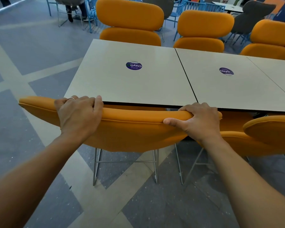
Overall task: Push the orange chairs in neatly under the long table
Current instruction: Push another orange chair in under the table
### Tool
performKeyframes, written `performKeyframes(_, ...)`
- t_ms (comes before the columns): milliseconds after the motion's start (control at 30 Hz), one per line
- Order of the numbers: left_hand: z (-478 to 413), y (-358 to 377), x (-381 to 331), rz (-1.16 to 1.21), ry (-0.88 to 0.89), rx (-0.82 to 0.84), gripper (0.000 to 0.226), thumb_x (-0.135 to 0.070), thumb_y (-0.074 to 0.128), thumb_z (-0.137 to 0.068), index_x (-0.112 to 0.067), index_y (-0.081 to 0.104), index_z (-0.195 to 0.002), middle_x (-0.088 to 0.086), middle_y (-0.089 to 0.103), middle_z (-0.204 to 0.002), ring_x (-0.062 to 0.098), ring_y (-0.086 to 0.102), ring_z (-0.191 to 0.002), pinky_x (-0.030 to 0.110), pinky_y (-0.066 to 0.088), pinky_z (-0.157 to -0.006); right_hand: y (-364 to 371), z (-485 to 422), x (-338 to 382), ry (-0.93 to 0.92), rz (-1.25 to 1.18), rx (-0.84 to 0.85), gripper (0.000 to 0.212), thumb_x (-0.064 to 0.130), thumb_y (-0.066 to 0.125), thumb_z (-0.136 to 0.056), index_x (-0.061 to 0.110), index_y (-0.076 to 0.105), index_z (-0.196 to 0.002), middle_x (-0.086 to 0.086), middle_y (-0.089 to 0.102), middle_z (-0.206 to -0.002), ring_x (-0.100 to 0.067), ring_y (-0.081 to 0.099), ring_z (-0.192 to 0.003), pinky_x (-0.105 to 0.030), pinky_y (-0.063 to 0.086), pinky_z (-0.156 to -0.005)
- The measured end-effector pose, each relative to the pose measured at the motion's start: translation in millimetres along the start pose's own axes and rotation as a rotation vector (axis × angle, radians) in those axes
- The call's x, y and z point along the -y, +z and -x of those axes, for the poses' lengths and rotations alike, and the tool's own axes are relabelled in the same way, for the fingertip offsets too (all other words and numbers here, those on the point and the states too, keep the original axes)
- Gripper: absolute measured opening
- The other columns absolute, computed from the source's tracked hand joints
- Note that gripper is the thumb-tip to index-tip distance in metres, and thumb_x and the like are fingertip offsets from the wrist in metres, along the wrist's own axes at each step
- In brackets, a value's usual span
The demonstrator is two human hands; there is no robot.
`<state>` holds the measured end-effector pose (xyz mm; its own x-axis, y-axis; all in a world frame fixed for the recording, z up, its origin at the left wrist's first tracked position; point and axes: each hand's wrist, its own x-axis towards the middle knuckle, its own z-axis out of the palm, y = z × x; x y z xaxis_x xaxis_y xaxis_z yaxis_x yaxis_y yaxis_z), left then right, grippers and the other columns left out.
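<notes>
- Long table (155,83): pale top made of joined panels, dark seam lines between them; a round purple sticker (134,65) on the left panel, a second sticker (226,71) on the next one.
- Far side of the table: three orange chairs, the left one (130,22), the middle one (204,28) and the right one (273,38), backrests upright and close against the far edge.
- Beyond them: blue wire-frame chairs (176,12), grey upholstered chairs, another table, and the legs of a seated person at upper left.
- Floor (31,51): grey-blue with pale diagonal bands, lightly speckled.
- Near side: the held orange chair (122,130) stands at the table's left end, top of its backrest just at the near table edge, part of the seat showing under the tabletop; thin metal legs (125,163) on the floor below.
- A neighbouring orange chair (270,130) sits just to its right, backrest near the held chair's right end; whether they touch I cannot tell.
- Left hand (77,112): closed over the backrest's top rim near its left end, fingers curled over the far side, ring on one finger, thumb beside the table edge.
- Right hand (199,120): closed on the rim near its right end, fingers over the top, thumb pressed along the near face.
- Both forearms bare, reaching forward and nearly straight, wrists low.
</notes>
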<state>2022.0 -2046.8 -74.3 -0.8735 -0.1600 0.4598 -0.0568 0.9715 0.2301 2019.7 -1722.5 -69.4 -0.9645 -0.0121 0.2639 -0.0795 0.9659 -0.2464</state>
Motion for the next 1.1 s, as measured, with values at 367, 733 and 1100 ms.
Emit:
performKeyframes(367,6.0,-1.3,-1.4,-0.003,-0.010,0.030,0.056,-0.042,0.024,-0.102,-0.015,0.067,-0.077,0.007,0.066,-0.076,0.021,0.044,-0.073,0.046,0.029,-0.091,-2.7,0.1,-4.9,-0.042,0.008,0.019,0.093,0.106,0.029,-0.057,0.036,0.073,-0.100,0.012,0.068,-0.097,-0.013,0.053,-0.094,-0.039,0.036,-0.084)
performKeyframes(733,17.7,-5.9,-7.1,0.016,0.005,0.012,0.054,-0.040,0.026,-0.100,-0.014,0.068,-0.079,0.011,0.067,-0.078,0.020,0.042,-0.072,0.046,0.030,-0.090,-8.0,2.1,-11.4,-0.041,-0.004,0.057,0.092,0.105,0.031,-0.057,0.037,0.072,-0.103,0.013,0.065,-0.097,-0.011,0.049,-0.095,-0.038,0.034,-0.084)
performKeyframes(1100,11.5,-7.6,1.0,0.046,0.030,0.050,0.054,-0.045,0.024,-0.101,-0.019,0.064,-0.077,-0.001,0.057,-0.073,0.020,0.045,-0.071,0.044,0.028,-0.084,-7.0,10.5,-1.6,-0.015,-0.042,0.025,0.090,0.103,0.032,-0.058,0.036,0.072,-0.102,0.011,0.065,-0.095,-0.013,0.051,-0.093,-0.039,0.037,-0.086)
